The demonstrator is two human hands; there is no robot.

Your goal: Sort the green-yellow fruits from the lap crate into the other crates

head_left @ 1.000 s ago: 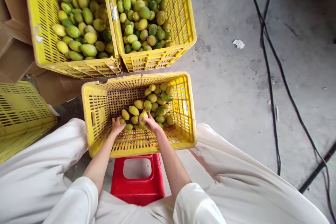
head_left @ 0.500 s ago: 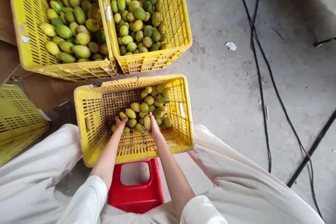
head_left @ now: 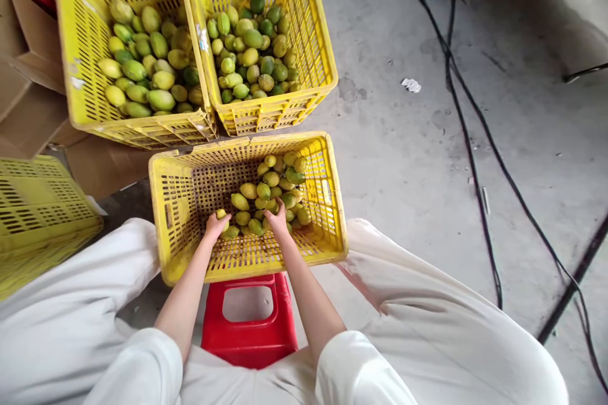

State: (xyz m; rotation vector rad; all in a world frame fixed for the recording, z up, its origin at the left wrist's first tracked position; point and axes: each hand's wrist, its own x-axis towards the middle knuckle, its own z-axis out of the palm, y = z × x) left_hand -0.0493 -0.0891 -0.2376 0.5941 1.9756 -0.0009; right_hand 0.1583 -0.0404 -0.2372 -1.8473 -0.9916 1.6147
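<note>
A yellow slatted crate (head_left: 247, 272) stands between my knees on a red plastic stool. Yellow-green lemons (head_left: 247, 190) lie heaped in its middle and right part, while the left part shows bare mesh floor. My left hand (head_left: 217, 226) is at the left edge of the heap, fingers curled round a small yellow lemon (head_left: 221, 213). Over the front of the heap, my right hand (head_left: 278, 218) has its thumb and fingers closed about a greenish lemon (head_left: 272, 205); its fingertips are partly hidden among the fruit.
Two larger yellow crates (head_left: 142, 123) of green and yellow lemons stand just beyond. The red stool (head_left: 249, 335) is under the near crate. Cardboard (head_left: 28, 101) and another yellow crate (head_left: 42, 196) lie at left. Black cables (head_left: 475, 171) cross the concrete floor at right.
My right hand has let go of the larger lemon it held upright half a second ago and moved to another one. My left hand has drawn slightly left with a small lemon.
</note>
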